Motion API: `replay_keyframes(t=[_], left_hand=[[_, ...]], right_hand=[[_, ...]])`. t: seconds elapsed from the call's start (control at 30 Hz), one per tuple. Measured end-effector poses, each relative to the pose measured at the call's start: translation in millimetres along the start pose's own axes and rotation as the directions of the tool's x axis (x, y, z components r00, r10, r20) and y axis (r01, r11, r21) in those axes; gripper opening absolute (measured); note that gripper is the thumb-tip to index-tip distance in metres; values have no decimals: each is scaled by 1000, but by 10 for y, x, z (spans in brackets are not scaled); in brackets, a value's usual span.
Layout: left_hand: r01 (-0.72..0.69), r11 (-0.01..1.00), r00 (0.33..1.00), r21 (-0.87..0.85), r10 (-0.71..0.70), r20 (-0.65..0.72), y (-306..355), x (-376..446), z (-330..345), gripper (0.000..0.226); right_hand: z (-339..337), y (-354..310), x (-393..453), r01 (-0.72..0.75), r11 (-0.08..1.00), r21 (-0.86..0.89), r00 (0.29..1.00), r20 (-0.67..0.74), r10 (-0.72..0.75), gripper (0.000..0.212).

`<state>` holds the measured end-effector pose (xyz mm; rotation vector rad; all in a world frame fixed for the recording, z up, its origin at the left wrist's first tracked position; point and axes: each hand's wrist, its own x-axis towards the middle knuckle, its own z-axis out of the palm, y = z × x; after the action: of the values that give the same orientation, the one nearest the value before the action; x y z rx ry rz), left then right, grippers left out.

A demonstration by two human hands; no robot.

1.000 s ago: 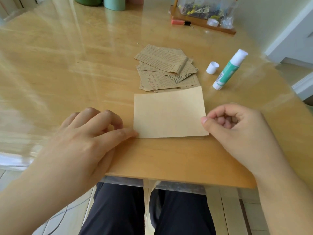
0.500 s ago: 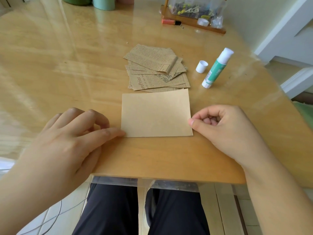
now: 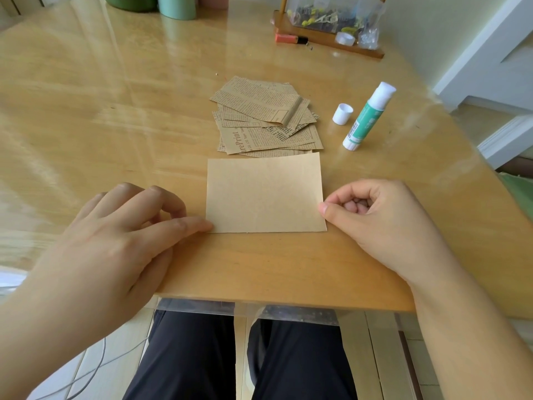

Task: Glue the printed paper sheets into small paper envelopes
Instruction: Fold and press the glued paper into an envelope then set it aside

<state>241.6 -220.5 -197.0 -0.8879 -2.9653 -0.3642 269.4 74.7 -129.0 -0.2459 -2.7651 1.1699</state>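
Note:
A plain brown folded paper sheet (image 3: pixel 264 194) lies flat near the table's front edge. My left hand (image 3: pixel 115 241) rests to its left with fingers apart, the thumb tip touching the sheet's lower left corner. At the sheet's right, my right hand (image 3: pixel 383 223) has its fingers curled in, and its thumb tip touches the right edge. Just behind the sheet lies a loose pile of newspaper-printed sheets (image 3: pixel 265 116). A green glue stick (image 3: pixel 367 116) lies uncapped to the pile's right, with its white cap (image 3: pixel 342 114) standing beside it.
The wooden table (image 3: pixel 115 111) has a clear cover, and its front edge (image 3: pixel 274 298) is close to my legs. A wooden tray (image 3: pixel 331 46) with small items and a tape roll (image 3: pixel 345 38) stands at the back right. Cups (image 3: pixel 177 7) stand at the back.
My viewpoint has shifted a little, so everything sits further left in the frame. Both hands stay at the sheet's edges, and the sheet has not moved on the table.

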Motion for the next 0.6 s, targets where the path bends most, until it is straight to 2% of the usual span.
replay_keyframes(t=[0.2,0.6], left_hand=[[-15,997,998,-71,11,-62,59,-9,-43,41],[-56,997,991,-53,49,-121,93,-33,-99,44]], right_hand=[[-8,-10,-12,8,1000,-25,1000,2,-8,9],[3,-31,-22,10,999,-37,1000,-9,-11,9]])
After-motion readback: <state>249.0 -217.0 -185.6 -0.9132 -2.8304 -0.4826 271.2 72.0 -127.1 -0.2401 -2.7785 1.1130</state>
